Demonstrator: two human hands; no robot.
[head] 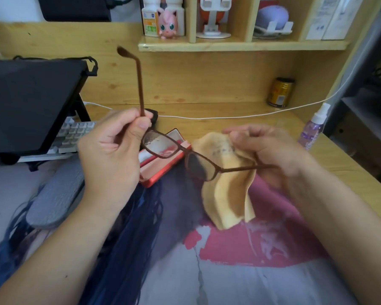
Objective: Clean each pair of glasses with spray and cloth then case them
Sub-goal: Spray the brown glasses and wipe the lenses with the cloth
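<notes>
- A pair of brown-framed glasses (174, 154) is held in the air above the counter (262, 122), between the two hands and over an open red glasses case (163, 170).
- The left hand (112, 148) pinches the frame at the hinge of the upright temple arm, thumb and fingers (143, 124) curled round it; the lens beside it looks fogged or wet with droplets.
- The right hand (266, 146) grips a tan cleaning cloth (227, 183), fingers closed on its bunched top; the other temple arm runs toward this hand, though whether the hand also holds it cannot be told, as it is blurred.
- Risk, as judged here: the whole frame appears to hang from one pinch at a hinge, so rubbing hard on the far lens could twist the hinge or bend the frame.
- The cloth shows dark marks near the top; wiping with that patch could smear the lenses rather than clear them.
- A slip would likely drop the glasses onto the case's hard edge or the patterned desk mat (251, 249) below.
- The purple spray bottle (312, 128) stands near the counter's right edge, beside a white cable (229, 116); a careless reach could tip it off.
- A keyboard (75, 135) and a dark tilted screen (29, 104) sit to the left, within range of stray spray.
</notes>
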